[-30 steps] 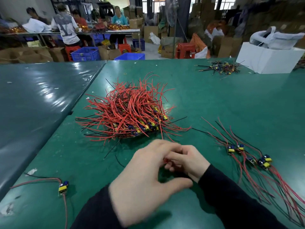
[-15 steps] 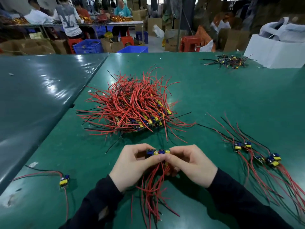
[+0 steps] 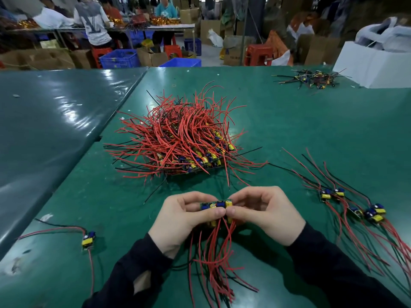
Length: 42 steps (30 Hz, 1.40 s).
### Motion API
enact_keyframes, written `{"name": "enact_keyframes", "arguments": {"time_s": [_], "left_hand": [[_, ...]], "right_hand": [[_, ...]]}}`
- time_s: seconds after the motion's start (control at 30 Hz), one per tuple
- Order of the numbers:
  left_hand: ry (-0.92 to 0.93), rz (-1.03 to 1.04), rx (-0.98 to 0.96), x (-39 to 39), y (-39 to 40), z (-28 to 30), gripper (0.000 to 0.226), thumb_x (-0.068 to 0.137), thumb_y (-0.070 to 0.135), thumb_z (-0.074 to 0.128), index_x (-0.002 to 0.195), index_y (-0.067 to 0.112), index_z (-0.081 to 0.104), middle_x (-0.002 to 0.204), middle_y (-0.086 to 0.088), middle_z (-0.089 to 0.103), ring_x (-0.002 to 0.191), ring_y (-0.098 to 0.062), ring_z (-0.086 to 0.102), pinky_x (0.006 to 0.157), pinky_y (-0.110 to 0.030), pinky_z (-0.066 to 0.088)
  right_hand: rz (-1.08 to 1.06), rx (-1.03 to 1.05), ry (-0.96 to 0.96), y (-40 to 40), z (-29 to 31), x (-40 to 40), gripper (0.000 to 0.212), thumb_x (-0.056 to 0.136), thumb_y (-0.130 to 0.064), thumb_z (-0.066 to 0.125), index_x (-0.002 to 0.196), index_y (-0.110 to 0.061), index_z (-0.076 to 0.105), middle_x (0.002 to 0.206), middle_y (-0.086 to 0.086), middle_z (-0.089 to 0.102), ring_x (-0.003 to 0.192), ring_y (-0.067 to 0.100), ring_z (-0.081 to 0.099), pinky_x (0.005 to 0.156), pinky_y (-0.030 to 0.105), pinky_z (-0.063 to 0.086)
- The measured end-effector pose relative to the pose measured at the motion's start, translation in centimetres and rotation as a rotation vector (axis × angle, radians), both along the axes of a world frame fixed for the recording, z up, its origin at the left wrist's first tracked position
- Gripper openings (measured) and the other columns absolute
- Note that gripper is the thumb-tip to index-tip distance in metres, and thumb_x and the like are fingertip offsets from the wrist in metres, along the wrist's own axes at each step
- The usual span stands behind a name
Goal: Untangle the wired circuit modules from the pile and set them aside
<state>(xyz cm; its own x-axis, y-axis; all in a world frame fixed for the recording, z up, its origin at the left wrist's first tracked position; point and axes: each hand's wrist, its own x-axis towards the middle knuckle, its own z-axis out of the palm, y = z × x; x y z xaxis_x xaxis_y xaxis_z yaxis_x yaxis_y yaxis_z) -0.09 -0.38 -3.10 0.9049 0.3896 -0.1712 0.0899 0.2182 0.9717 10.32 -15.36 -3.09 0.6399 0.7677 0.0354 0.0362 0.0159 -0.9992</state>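
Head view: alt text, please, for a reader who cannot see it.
Left hand and right hand grip a bunch of wired modules over a green table, behind it a tangled pile, set-aside modules at right.

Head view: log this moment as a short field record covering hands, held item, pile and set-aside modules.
left hand: grips held cluster
right hand: grips held cluster
held cluster: a few joined modules, red and black wires hanging toward the person
main pile: tangled, table centre
set-aside group: several modules, right side
single module: alone, left side
far pile: by white box
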Motion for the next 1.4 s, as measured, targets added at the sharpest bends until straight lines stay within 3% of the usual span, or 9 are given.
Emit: {"name": "enact_keyframes", "arguments": {"time_s": [0.17, 0.53, 0.7, 0.87, 0.97, 1.13, 1.23, 1.4], "left_hand": [[-0.012, 0.000, -0.025, 0.0, -0.2, 0.1, 0.031, 0.046, 0.023, 0.080, 0.071, 0.006, 0.075, 0.072, -0.015, 0.071, 0.060, -0.016, 0.066, 0.058, -0.020, 0.053], [0.022, -0.023, -0.099, -0.2, -0.3, 0.3, 0.019, 0.061, 0.010, 0.071, 0.075, -0.002, 0.068, 0.066, -0.016, 0.067, 0.052, -0.018, 0.063, 0.053, -0.022, 0.052], [0.045, -0.001, -0.171, -0.2, -0.4, 0.4, 0.023, 0.057, 0.011, 0.073, 0.075, -0.003, 0.069, 0.066, -0.018, 0.067, 0.050, -0.020, 0.063, 0.051, -0.022, 0.053], [0.032, 0.072, -0.357, 0.3, 0.1, 0.6, 0.034, 0.068, 0.015, 0.068, 0.095, -0.006, 0.069, 0.086, -0.022, 0.070, 0.063, -0.023, 0.066, 0.060, -0.026, 0.057], [0.028, 0.084, -0.312, 0.2, 0.6, 0.7, 0.025, 0.062, 0.007, 0.069, 0.085, -0.001, 0.073, 0.079, -0.020, 0.071, 0.057, -0.020, 0.067, 0.057, -0.024, 0.058], [-0.004, 0.044, -0.239, -0.2, 0.7, 0.7, 0.028, 0.060, 0.005, 0.071, 0.086, -0.003, 0.073, 0.081, -0.022, 0.071, 0.060, -0.022, 0.068, 0.059, -0.025, 0.057], [-0.009, 0.014, -0.220, -0.1, 0.3, 0.7, 0.034, 0.058, 0.004, 0.073, 0.090, -0.005, 0.071, 0.084, -0.023, 0.070, 0.063, -0.023, 0.068, 0.060, -0.026, 0.057], [0.018, 0.001, -0.245, -0.1, 0.3, 0.5, 0.042, 0.056, 0.003, 0.073, 0.096, -0.007, 0.068, 0.084, -0.021, 0.071, 0.062, -0.023, 0.069, 0.055, -0.025, 0.055]], "right_hand": [[0.048, -0.016, 0.197, 0.2, -0.1, -0.2, 0.019, 0.057, -0.010, 0.074, 0.074, -0.003, 0.070, 0.067, 0.009, 0.070, 0.057, 0.012, 0.065, 0.055, 0.020, 0.053], [0.062, -0.016, 0.120, 0.3, 0.0, -1.0, 0.006, 0.074, 0.002, 0.067, 0.079, 0.000, 0.065, 0.066, 0.006, 0.066, 0.056, 0.008, 0.061, 0.056, 0.017, 0.050], [0.063, -0.014, 0.194, 0.4, 0.3, -1.1, 0.018, 0.066, -0.011, 0.069, 0.079, 0.001, 0.065, 0.065, 0.006, 0.067, 0.055, 0.010, 0.061, 0.055, 0.019, 0.051], [-0.157, 0.096, 0.359, 0.8, -0.1, -0.7, 0.015, 0.061, -0.010, 0.069, 0.073, -0.002, 0.064, 0.063, 0.011, 0.065, 0.052, 0.014, 0.059, 0.053, 0.023, 0.054], [-0.125, 0.088, 0.420, 0.7, 0.2, -0.6, 0.023, 0.055, -0.011, 0.073, 0.073, -0.001, 0.063, 0.064, 0.012, 0.067, 0.052, 0.015, 0.062, 0.053, 0.024, 0.054], [-0.082, -0.079, 0.264, 0.4, 0.6, -0.4, 0.037, 0.049, -0.028, 0.077, 0.077, -0.006, 0.069, 0.066, 0.005, 0.068, 0.055, 0.009, 0.062, 0.054, 0.019, 0.053], [-0.077, -0.017, 0.146, 0.3, 0.4, -0.4, 0.023, 0.056, -0.023, 0.076, 0.074, -0.010, 0.073, 0.068, 0.004, 0.070, 0.057, 0.007, 0.060, 0.055, 0.016, 0.049], [-0.074, 0.041, 0.146, 0.4, 0.0, -0.4, 0.014, 0.059, -0.020, 0.075, 0.070, -0.010, 0.075, 0.065, 0.004, 0.069, 0.055, 0.008, 0.059, 0.053, 0.017, 0.049]]}}
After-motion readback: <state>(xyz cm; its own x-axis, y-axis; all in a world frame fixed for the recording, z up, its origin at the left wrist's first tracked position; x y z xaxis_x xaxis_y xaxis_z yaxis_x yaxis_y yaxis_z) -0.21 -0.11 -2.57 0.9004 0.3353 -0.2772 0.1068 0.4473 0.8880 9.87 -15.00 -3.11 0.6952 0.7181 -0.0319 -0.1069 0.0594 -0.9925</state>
